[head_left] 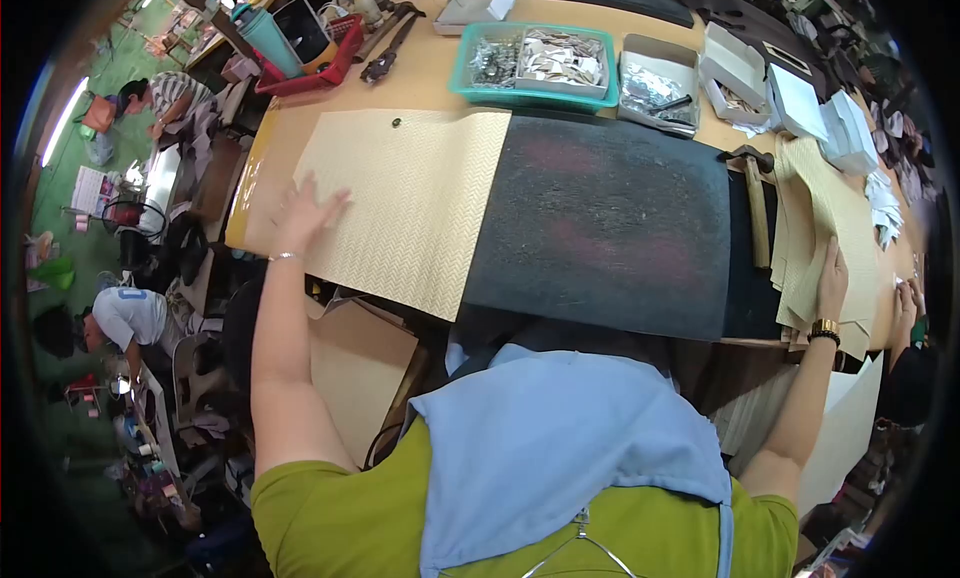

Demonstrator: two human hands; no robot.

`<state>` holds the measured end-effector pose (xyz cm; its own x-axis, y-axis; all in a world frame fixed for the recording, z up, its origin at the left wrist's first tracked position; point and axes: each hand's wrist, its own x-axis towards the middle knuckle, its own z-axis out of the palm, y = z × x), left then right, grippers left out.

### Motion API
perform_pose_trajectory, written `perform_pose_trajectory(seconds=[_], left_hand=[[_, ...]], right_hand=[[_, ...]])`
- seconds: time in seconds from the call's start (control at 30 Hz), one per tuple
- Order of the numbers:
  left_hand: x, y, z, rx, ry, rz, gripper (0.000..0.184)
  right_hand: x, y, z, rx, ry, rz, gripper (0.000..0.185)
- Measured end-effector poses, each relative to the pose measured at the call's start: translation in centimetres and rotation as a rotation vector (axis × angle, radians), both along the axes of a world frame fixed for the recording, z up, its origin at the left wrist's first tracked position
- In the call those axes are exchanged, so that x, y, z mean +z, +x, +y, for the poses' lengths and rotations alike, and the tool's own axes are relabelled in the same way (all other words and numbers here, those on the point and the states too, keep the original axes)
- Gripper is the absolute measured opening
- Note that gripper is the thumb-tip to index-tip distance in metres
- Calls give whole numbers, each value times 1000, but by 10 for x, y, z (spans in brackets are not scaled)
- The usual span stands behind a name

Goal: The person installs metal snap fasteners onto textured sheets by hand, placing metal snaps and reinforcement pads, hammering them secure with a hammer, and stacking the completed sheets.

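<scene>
A cream sheet (410,198) with a woven pattern lies at the left, overlapping a dark rubbery mat (610,223). A small dark ring (396,123) is near its far edge. My left hand (312,213) is over the sheet's left side with its fingers spread, slightly blurred, holding nothing. At the right, several similar cream sheets (858,238) lie in a loose pile. My right hand (832,278) grips the edge of a sheet on this pile, which bends upward there; part of the fingers is hidden.
A hammer (757,203) lies between mat and pile. Behind stand a teal tray (462,78) of small metal parts, a white box (658,118) and a red basket (350,63). Pliers-like tools (385,53) lie beside it. Another person's hand (908,303) is at the far right.
</scene>
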<state>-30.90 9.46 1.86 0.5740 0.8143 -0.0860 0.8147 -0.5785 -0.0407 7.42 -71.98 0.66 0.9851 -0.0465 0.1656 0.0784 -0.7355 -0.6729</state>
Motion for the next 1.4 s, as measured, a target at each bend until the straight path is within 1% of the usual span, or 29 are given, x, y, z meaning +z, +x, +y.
perform_pose_trajectory(seconds=[0.03,0.1,0.17,0.2,0.27,0.3,0.4,0.43,0.5,0.53,0.57,0.63,0.73,0.8,0.83,0.87,0.9,0.97,1.07,1.17,1.27,1.37,1.4], left_hand=[[-11,1,-12,26,-112,68,106],[-18,1,-15,37,-113,2,108],[-24,2,-7,59,-128,-21,108],[-24,4,3,80,-132,-20,108],[-25,6,25,130,-135,-18,109],[-28,4,37,158,-137,-12,110],[-18,-9,44,241,-174,-31,113],[-14,-15,45,272,-194,-44,113],[-19,-27,60,248,-206,-50,115],[-18,-28,59,238,-213,-52,116],[-17,-28,57,233,-147,-32,111],[-1,-16,21,225,-15,9,101],[-13,28,-4,-162,130,-338,77],[13,66,-107,-444,-23,-437,60],[10,79,-142,-553,-114,-391,65],[12,88,-187,-608,-71,-303,68],[15,94,-226,-662,-24,-216,70],[-3,100,-261,-722,5,-207,72],[-21,107,-278,-670,-83,-385,69],[-10,108,-280,-809,-188,-536,53],[6,107,-279,-594,-773,-679,45],[1,104,-259,-663,-624,-1007,46],[9,100,-252,-557,-648,-1050,49]], right_hand=[[8,-10,11,29,82,-55,57],[32,-46,62,76,224,0,53],[65,-102,140,193,313,200,50],[63,-122,166,288,243,214,47],[86,-168,221,514,431,540,48],[90,-183,237,703,529,521,48],[52,-172,225,740,200,185,51],[42,-167,215,648,29,94,53],[26,-158,191,460,-310,-75,56],[21,-158,186,392,-273,-43,61],[14,-158,182,369,-275,-30,61],[1,-158,177,325,-280,-4,62],[2,-154,171,244,-291,-55,65],[1,-148,161,217,-263,-77,65],[0,-144,154,205,-251,-92,65],[-8,-139,144,207,-270,-118,65],[-6,-140,142,191,-245,-88,66],[-4,-146,138,158,-188,-30,66],[-3,-155,136,127,-180,77,68],[2,-155,135,84,-42,204,66],[-12,-149,135,180,146,90,60],[4,-149,156,268,422,28,58],[7,-149,164,291,472,16,56]])
